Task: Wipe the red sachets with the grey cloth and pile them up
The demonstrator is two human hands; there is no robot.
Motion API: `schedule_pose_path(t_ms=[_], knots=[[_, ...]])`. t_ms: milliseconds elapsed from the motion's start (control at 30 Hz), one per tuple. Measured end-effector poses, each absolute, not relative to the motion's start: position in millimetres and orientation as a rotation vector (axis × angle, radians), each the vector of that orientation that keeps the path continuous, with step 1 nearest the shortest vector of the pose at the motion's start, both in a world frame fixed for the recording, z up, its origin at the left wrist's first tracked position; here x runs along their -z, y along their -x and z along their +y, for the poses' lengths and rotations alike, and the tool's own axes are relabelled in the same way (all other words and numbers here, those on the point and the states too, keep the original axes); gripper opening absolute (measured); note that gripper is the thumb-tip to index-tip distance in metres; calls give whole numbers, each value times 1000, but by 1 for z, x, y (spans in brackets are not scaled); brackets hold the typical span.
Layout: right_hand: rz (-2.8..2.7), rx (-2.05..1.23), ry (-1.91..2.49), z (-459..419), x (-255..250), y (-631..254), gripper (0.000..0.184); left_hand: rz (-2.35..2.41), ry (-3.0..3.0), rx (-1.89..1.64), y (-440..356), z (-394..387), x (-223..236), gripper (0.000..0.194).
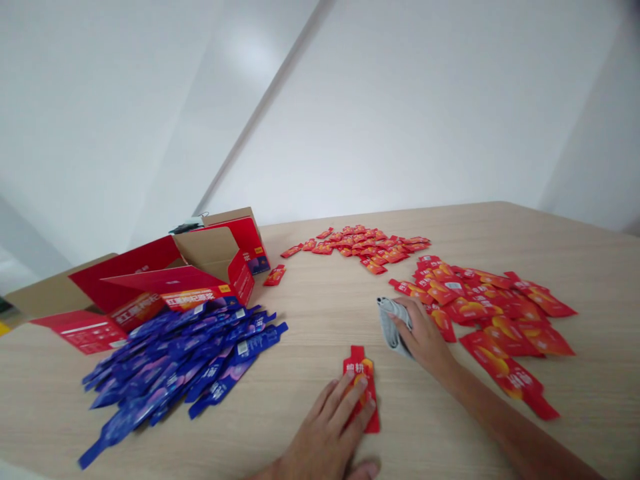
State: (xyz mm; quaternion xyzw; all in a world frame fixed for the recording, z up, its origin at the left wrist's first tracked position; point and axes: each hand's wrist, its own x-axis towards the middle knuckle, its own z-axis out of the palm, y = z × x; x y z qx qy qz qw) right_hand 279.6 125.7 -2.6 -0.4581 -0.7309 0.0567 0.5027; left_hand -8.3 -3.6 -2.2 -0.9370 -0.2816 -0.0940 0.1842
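Observation:
Flat on the table lies a red pouch (357, 363) with a narrow neck, its lower part covered by my left hand (335, 420). The fingers of that hand are stretched out and rest on the pouch. My right hand (420, 333) is closed around a folded grey cloth (393, 323), a little to the right of and beyond this pouch. Just right of my right hand is a loose pile of red pouches (480, 300) with orange fruit prints, overlapping one another.
Blue pouches (185, 360) lie heaped at the left, against open red cardboard boxes (165, 280). Smaller red sachets (370, 243) are scattered at the back of the wooden table (310, 320). Behind the table stands a white wall (400, 113).

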Motion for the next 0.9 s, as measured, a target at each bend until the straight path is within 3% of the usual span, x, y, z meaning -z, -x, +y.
schedule_pose_path(t_ms=[267,433,700,900], knots=[[-1940,-262,1138,122,2,-276,27,-614,2480,624,2,0,21,54],[-2073,-293,1169,117,-2,-274,28,-521,2583,649,4,-5,16,41],[-2157,-211,1144,105,-11,-266,32,-550,2731,348,10,-27,-20,51],[-2196,-133,1133,96,-20,-259,37,-660,2825,338,12,-33,-12,55]])
